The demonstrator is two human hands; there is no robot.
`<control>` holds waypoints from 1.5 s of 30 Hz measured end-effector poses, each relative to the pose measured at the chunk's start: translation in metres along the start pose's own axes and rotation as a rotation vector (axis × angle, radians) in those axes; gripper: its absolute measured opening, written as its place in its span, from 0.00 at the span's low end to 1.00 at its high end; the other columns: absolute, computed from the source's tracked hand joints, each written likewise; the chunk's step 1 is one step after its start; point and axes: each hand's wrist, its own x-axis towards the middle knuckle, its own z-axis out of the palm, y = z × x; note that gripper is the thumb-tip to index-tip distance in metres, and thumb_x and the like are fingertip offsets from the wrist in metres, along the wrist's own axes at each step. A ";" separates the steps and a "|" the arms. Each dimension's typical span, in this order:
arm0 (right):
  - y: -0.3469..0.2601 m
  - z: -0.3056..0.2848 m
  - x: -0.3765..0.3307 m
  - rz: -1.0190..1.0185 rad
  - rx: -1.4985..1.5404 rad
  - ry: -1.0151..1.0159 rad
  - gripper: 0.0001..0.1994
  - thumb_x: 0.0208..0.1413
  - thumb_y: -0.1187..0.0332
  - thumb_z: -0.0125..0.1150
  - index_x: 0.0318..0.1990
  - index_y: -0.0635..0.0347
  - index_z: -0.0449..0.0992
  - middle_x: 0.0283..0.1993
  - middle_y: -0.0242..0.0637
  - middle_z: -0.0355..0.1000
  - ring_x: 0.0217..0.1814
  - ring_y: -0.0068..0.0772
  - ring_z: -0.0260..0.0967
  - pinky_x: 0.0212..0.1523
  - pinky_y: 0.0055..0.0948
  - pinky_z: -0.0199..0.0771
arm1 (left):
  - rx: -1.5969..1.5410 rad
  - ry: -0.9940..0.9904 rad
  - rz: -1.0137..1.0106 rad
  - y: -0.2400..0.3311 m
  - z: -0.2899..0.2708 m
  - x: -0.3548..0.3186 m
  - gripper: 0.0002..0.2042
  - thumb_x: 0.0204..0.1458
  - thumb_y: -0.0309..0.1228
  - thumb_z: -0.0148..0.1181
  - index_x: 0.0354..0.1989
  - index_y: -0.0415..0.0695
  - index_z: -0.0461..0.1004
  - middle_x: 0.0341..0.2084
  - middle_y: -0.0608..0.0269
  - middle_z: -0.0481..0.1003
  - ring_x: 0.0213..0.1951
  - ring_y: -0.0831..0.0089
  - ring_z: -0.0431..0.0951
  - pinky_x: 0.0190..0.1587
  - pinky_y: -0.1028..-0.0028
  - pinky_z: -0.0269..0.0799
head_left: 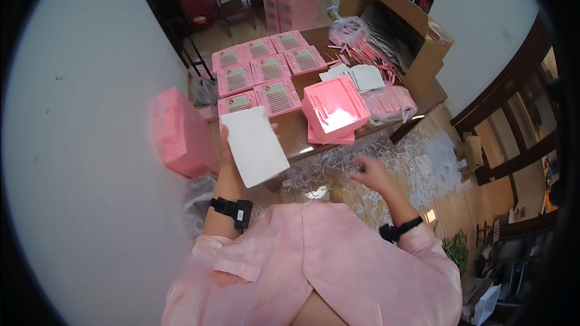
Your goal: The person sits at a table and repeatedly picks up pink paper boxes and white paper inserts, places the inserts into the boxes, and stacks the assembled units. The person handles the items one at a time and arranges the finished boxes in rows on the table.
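Note:
My left hand (225, 151) grips a white rectangular card (255, 147), or a thin stack of them, tilted in front of the table's near edge; fingertips show along its right side. To the right, my right hand (373, 174) hovers over the floor beyond the table edge. Its fingers are loosely bent, with a gap between thumb and forefinger, and nothing shows in them. Ahead of it stands a stack of glossy pink plastic trays (336, 105). Pink cases with printed inserts (269, 69) lie in rows on the left of the table.
White cards (366, 77) and a bag of pink pieces (391, 104) lie right of the trays. Loose pink sticks (365, 54) lie near an open cardboard box (417, 60). A wrapped pink stack (183, 133) stands by the left wall. Paper shreds (417, 169) litter the floor.

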 end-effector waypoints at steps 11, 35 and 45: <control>-0.117 0.028 0.082 -0.412 0.460 0.207 0.12 0.53 0.65 0.70 0.37 0.63 0.76 0.33 0.41 0.72 0.33 0.41 0.71 0.36 0.38 0.72 | 0.076 -0.031 -0.105 -0.058 0.019 0.016 0.47 0.52 0.64 0.57 0.73 0.44 0.56 0.60 0.44 0.71 0.57 0.44 0.75 0.56 0.49 0.76; -0.112 -0.002 0.046 0.064 1.061 -0.139 0.11 0.63 0.62 0.65 0.41 0.61 0.80 0.35 0.29 0.77 0.35 0.18 0.71 0.38 0.22 0.70 | 1.868 -0.499 0.381 -0.060 0.050 0.011 0.53 0.33 0.42 0.76 0.73 0.50 0.55 0.73 0.54 0.55 0.73 0.43 0.52 0.72 0.46 0.51; -0.076 0.038 0.070 0.078 1.040 0.135 0.10 0.61 0.67 0.64 0.40 0.67 0.80 0.35 0.32 0.79 0.32 0.18 0.71 0.36 0.21 0.69 | 2.042 -0.206 0.692 -0.078 0.022 0.008 0.43 0.33 0.49 0.78 0.65 0.61 0.70 0.57 0.58 0.61 0.60 0.52 0.60 0.64 0.47 0.56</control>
